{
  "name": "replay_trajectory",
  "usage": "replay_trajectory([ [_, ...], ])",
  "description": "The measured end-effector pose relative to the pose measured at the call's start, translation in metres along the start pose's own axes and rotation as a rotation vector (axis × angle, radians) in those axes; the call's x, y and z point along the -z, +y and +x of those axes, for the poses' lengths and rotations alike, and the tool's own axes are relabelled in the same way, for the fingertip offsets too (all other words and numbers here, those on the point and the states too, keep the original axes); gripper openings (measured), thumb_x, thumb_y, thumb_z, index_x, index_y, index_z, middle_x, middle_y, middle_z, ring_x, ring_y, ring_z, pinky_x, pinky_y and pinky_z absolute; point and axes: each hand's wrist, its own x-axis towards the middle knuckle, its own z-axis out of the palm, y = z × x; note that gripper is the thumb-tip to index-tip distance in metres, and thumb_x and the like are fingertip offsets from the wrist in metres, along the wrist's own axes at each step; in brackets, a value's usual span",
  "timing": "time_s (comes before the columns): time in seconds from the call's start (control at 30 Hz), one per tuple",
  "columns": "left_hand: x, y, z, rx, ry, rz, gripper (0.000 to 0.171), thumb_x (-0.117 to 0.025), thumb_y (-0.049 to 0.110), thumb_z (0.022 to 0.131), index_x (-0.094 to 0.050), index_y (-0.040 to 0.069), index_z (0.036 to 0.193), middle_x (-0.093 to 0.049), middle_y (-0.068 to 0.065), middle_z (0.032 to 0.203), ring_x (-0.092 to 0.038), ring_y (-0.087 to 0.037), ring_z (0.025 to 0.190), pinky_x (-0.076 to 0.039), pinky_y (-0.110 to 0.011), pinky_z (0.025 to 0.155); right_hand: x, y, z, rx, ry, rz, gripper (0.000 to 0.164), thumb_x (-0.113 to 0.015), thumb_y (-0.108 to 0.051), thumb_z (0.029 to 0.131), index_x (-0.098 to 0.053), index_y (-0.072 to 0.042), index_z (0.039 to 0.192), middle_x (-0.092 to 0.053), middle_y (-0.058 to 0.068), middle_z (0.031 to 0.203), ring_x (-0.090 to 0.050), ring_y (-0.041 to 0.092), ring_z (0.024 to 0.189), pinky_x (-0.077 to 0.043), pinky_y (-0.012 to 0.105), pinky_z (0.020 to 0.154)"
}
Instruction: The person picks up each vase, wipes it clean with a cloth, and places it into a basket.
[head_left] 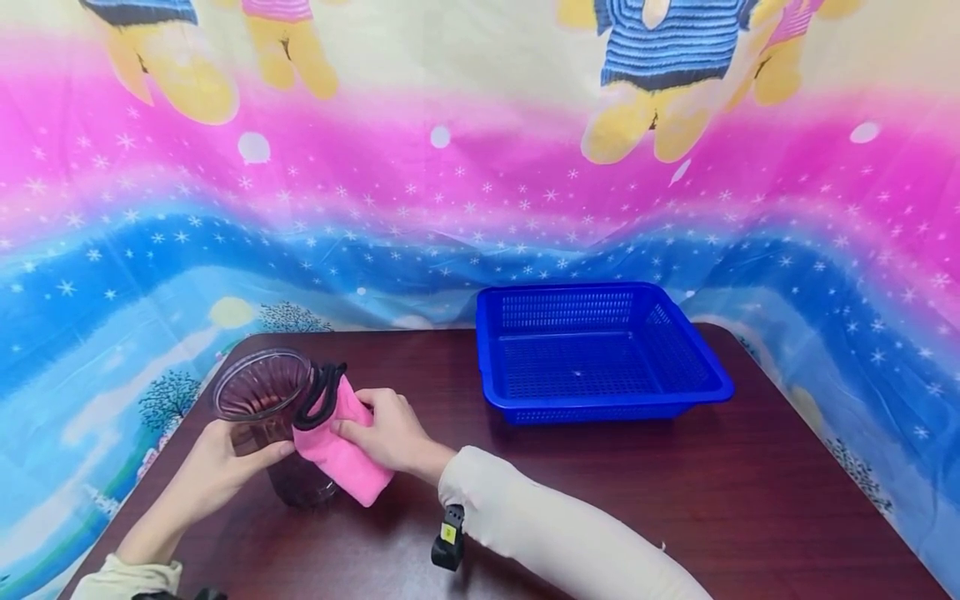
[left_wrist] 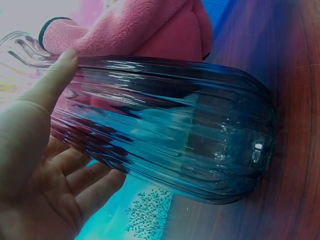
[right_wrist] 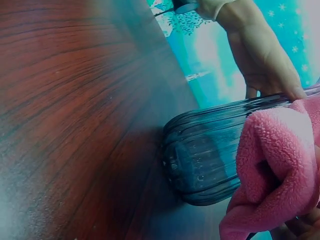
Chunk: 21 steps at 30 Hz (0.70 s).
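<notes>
A clear, ribbed glass vase [head_left: 296, 485] with a flared rim stands at the left of the table. My left hand [head_left: 210, 471] grips it below the rim; in the left wrist view the thumb lies along one side and the fingers [left_wrist: 102, 192] on the other. My right hand [head_left: 390, 429] holds a folded pink cloth [head_left: 351, 467] with black edging against the vase's right side. In the right wrist view the fluffy cloth [right_wrist: 280, 150] covers part of the glass, and most of the right hand is hidden behind it.
A blue plastic basket [head_left: 600, 406] with perforated walls sits at the back right of the dark wooden table [head_left: 420, 358]. Behind the table hangs a patterned cloth backdrop [head_left: 450, 200]. A black strap [head_left: 448, 537] hangs at the right wrist.
</notes>
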Motion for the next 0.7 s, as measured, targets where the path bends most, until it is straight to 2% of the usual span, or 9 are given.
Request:
replay_trajectory([
  [0.33, -0.001, 0.002, 0.0, 0.009, -0.012, -0.007, 0.044, -0.075, 0.01, 0.083, -0.058, 0.003, 0.123, -0.059, 0.036, 0.101, -0.061, 0.013, 0.092, -0.05, -0.008, 0.075, -0.003, 0.011, -0.004, 0.043, -0.021, -0.069, 0.02, -0.074, -0.032, 0.083, -0.069, -0.019, 0.098, -0.06, -0.01, 0.071, -0.051, 0.001, 0.063, -0.044, 0.014, 0.055],
  [0.7, -0.001, 0.002, -0.002, 0.026, -0.015, 0.022, 0.041, -0.075, 0.014, 0.083, -0.06, 0.008, 0.121, -0.061, 0.033, 0.099, -0.06, 0.013, 0.091, -0.049, -0.007, 0.075, -0.007, 0.026, -0.01, 0.075, -0.08, -0.217, 0.013, -0.074, -0.031, 0.083, -0.067, -0.021, 0.088, -0.051, -0.012, 0.062, -0.045, 0.0, 0.059, -0.038, 0.015, 0.053],
])
